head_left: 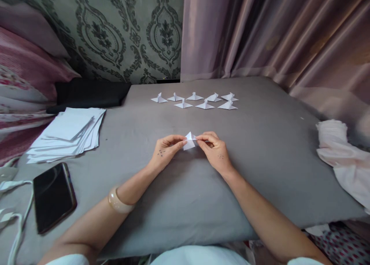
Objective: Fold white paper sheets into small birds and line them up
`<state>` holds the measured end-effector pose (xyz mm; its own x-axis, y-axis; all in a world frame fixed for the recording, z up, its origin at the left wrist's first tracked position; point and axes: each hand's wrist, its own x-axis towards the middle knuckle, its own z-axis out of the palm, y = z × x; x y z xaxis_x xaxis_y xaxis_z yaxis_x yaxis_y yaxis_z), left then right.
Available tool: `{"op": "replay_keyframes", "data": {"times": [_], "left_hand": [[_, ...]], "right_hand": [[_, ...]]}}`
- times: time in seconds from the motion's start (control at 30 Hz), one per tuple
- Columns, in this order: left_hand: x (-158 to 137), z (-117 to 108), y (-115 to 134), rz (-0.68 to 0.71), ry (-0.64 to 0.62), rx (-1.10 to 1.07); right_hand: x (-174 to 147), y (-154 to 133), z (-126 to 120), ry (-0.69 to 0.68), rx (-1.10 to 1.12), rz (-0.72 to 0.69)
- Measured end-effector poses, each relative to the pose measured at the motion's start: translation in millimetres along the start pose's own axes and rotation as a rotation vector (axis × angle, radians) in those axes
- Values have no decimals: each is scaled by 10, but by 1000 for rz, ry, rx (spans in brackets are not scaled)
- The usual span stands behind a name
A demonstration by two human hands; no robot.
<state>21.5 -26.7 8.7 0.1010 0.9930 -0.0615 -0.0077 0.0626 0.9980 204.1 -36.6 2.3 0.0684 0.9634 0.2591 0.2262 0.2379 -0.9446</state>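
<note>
A small folded white paper piece (190, 141) is held over the middle of the grey-covered table, with a pointed peak on top and a flap hanging below. My left hand (167, 149) pinches its left side between thumb and fingers. On the other side, my right hand (213, 149) grips the right edge the same way. Beyond my hands, several finished-looking folded paper figures (194, 97) with spread wing-like points stand in two rows. Parts of the paper are hidden behind my fingertips.
On the left lies a stack of white paper sheets (66, 132), with a black phone (53, 197) and white cables (21, 218) nearer me. A dark folded cloth (92, 93) is at the back left. Pale fabric (338, 149) lies along the right edge. Curtains (231, 34) hang behind the table.
</note>
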Motion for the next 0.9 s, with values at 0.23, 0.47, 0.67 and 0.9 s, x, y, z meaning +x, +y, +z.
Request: {"op": "replay_keyframes", "data": {"times": [0.23,0.47,0.67,0.9], "left_hand": [[16,-35,13,162,4,160],[-1,-30,54,105,-108,117],[-16,8,71,-44,-220,-149],[-11,52,60,-136,-94,-216]], "right_hand": [[-7,-36,0,-55,-38,-40],[-30,-70,-6,-190,17,30],[-44,-113,3,-298,192,151],[-37,-173,-3,-248,350,309]]}}
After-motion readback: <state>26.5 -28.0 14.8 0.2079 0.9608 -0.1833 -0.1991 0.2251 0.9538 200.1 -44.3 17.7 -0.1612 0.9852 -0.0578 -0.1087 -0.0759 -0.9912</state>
